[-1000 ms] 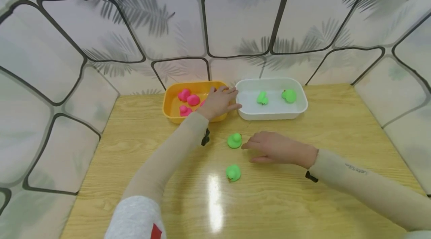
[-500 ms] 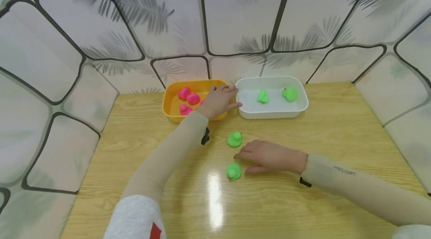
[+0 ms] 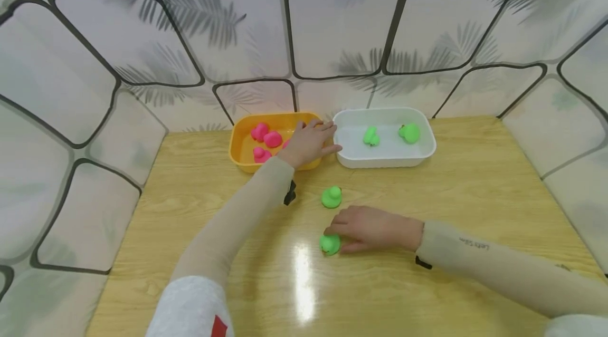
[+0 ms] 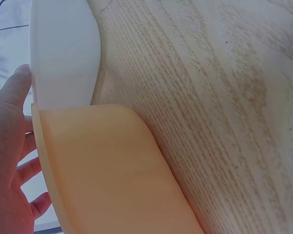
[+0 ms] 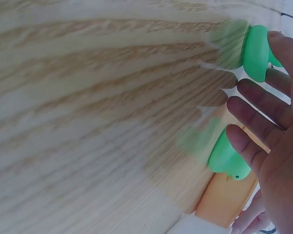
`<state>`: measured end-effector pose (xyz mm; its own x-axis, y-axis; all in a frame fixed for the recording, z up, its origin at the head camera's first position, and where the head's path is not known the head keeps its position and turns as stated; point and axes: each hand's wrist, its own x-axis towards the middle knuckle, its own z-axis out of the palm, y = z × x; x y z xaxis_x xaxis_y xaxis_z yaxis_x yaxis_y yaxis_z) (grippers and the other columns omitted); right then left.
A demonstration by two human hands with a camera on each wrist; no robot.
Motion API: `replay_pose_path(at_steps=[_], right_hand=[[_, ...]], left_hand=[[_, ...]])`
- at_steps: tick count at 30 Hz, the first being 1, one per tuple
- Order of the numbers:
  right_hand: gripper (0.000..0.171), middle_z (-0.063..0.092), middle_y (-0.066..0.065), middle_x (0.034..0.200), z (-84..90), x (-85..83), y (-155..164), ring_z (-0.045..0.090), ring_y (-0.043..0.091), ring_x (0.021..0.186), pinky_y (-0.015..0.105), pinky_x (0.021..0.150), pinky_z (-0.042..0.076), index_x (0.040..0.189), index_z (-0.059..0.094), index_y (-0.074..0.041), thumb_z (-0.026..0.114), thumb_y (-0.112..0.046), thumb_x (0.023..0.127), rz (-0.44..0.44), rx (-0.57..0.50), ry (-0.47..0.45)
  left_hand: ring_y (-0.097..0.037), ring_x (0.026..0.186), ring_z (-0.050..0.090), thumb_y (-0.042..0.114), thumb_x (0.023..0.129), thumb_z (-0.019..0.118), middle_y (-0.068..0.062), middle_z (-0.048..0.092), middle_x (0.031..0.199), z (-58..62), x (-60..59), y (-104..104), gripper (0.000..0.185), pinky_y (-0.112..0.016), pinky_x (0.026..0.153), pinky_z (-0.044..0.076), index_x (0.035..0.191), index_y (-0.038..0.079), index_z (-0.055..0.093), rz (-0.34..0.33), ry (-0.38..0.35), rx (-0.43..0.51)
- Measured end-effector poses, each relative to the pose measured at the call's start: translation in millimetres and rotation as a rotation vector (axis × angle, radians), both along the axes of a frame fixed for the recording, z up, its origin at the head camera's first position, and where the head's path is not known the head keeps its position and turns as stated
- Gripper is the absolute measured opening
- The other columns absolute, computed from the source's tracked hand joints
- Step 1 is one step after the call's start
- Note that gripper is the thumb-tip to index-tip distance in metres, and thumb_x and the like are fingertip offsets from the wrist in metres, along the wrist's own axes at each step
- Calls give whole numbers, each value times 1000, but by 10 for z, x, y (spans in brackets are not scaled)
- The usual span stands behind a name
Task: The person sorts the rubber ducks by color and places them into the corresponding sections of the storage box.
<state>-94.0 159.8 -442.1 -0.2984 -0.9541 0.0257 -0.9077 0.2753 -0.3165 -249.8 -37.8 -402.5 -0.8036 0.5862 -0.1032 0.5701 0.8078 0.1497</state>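
Observation:
Bent over the orange basket (image 3: 239, 160), my left hand (image 3: 309, 144) has its fingers loosely spread toward the white basket (image 3: 385, 163). Its thumb touches the white rim in the left wrist view, and the other fingers show behind the orange rim. My right hand (image 3: 372, 229) is low over the table, thumb and index finger at either side of the nearer green toy duck (image 3: 330, 244). In the right wrist view that duck (image 5: 256, 53) shows between thumb and index finger. A second green duck (image 3: 331, 197) sits just beyond the right hand, toward the baskets.
Several pink ducks (image 3: 273, 139) lie in the orange basket, partly hidden by the left hand. The white basket holds two green ducks (image 3: 409, 133). Both baskets stand side by side at the back of the wooden table (image 3: 190, 194), against a patterned cloth wall (image 3: 342, 31).
My right hand has moved toward me and left, from beside the farther green duck to the nearer one, its fingers now around it. The left hand has stayed at the baskets.

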Motion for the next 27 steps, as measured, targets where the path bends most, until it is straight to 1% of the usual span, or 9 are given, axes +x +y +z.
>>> replay_pose_path(at_steps=[3, 8, 12, 15, 22, 27], right_hand=[[40, 69, -5, 114, -12, 23, -31, 65, 11, 104, 29, 95, 52, 136, 64, -15, 70, -35, 101, -2, 1, -14], [37, 68, -6, 112, -16, 29, -69, 64, 10, 101, 28, 94, 52, 134, 65, -17, 68, -36, 102, 14, -1, 14], [37, 68, -6, 115, -14, 10, -74, 63, 9, 105, 29, 96, 51, 134, 65, -17, 68, -36, 103, 24, 14, 29], [37, 68, -5, 118, -16, 10, -78, 63, 10, 107, 29, 98, 51, 132, 65, -17, 68, -37, 102, 21, 21, 26], [39, 66, -3, 121, 16, 51, -105, 63, 12, 109, 30, 96, 51, 134, 65, -19, 69, -40, 101, 47, 3, 32], [35, 67, -3, 120, 21, 56, -99, 63, 12, 108, 30, 97, 51, 129, 67, -20, 68, -40, 102, 56, -13, 41]], left_hand=[[-29, 151, 33, 63, 104, 47, 0, 36, 168, -7, 9, -1, 75, -59, 117, 25, 163, 18, 38, -2, -7, -13], [-29, 151, 34, 63, 105, 46, -1, 37, 167, -6, 14, -4, 74, -60, 118, 25, 163, 18, 38, -5, 3, -8], [-30, 150, 35, 63, 105, 47, -1, 38, 167, 0, -3, 2, 74, -61, 117, 25, 162, 17, 40, -10, 12, 9], [-29, 150, 35, 63, 105, 46, -1, 38, 167, -10, -10, 1, 74, -58, 116, 26, 162, 17, 39, -13, 15, 6], [-29, 150, 35, 63, 105, 47, -1, 39, 166, -14, -9, -6, 74, -57, 114, 27, 162, 18, 39, -11, 20, 0], [-29, 150, 35, 62, 105, 47, 0, 38, 167, -26, -20, -4, 73, -56, 112, 28, 162, 17, 40, -12, 15, 4]])
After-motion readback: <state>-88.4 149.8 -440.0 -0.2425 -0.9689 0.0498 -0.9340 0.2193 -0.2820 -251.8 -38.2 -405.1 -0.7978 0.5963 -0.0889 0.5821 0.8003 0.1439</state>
